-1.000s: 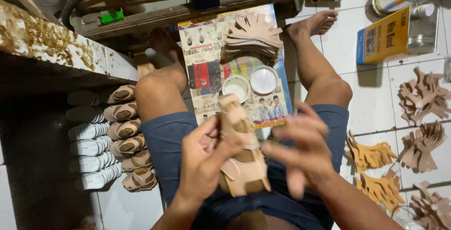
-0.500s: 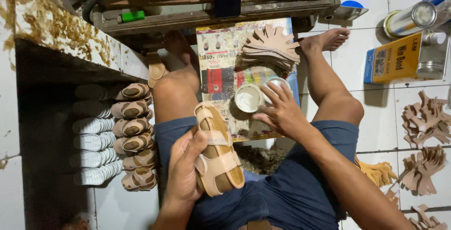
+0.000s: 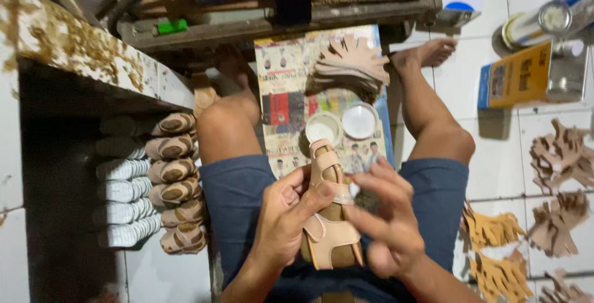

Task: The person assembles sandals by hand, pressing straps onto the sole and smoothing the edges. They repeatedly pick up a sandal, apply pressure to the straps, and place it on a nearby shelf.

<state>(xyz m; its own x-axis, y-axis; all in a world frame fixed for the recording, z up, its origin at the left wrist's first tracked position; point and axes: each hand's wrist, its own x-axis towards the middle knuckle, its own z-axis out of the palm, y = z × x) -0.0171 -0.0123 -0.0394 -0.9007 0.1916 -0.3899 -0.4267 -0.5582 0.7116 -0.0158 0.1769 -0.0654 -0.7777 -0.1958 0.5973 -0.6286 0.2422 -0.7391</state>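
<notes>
While the left hand (image 3: 286,216) grips a tan sandal (image 3: 330,216), the right hand (image 3: 387,219) hovers beside it, fingers (image 3: 362,217) spread.

The right hand (image 3: 387,216), which half a second ago reached out to the small white glue pot (image 3: 323,128), has come back and now hovers, fingers spread, just beside the tan sandal (image 3: 331,216). The left hand (image 3: 286,216) has shifted its thumb onto the sandal's strap.
</notes>
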